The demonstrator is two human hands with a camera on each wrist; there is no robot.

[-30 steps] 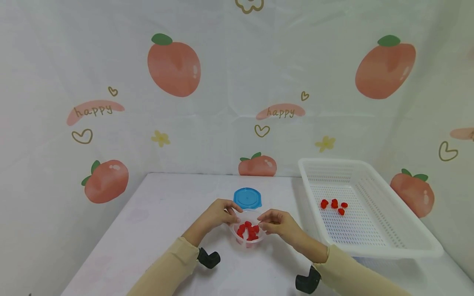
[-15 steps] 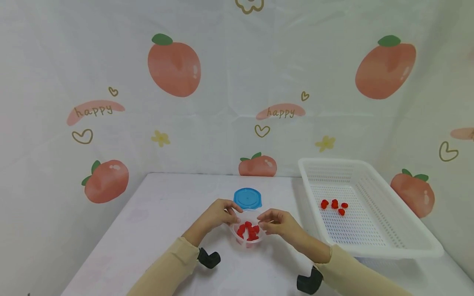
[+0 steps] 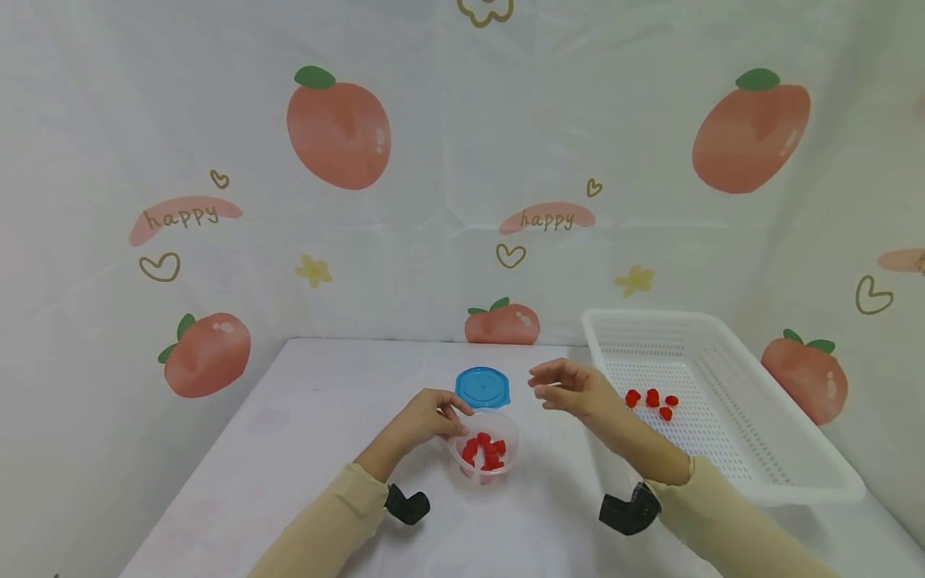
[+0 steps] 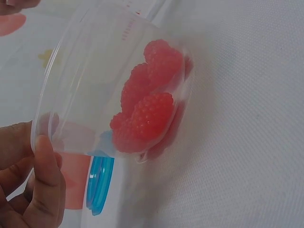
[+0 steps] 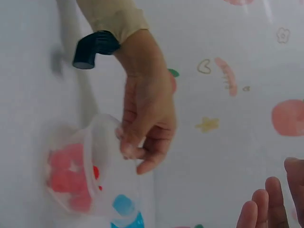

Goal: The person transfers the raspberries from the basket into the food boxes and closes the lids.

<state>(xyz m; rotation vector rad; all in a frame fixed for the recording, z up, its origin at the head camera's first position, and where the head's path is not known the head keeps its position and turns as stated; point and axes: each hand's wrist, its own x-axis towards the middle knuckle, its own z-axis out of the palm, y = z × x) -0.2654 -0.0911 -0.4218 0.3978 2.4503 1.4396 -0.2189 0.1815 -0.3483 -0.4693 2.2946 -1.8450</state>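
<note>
A clear plastic bowl (image 3: 510, 429) stands on the white table, with several red raspberries (image 4: 152, 109) at its bottom. My left hand (image 3: 428, 416) pinches the bowl's rim on its left side, thumb and fingers on either side of the wall in the left wrist view. My right hand (image 3: 576, 390) is in the air between the bowl and the white basket, fingers loosely extended and nothing between them. Its fingertips (image 5: 274, 190) show at the lower right of the right wrist view, apart from the bowl.
A blue lid (image 3: 482, 387) lies just behind the bowl. On the right stands a white perforated basket (image 3: 737, 488) with several raspberries (image 3: 666, 414) on its floor. A printed white curtain (image 3: 433, 160) hangs along the table's back edge.
My right hand has left the bowl's right rim and moved up and to the right toward the basket. The left hand, bowl and lid have stayed in place.
</note>
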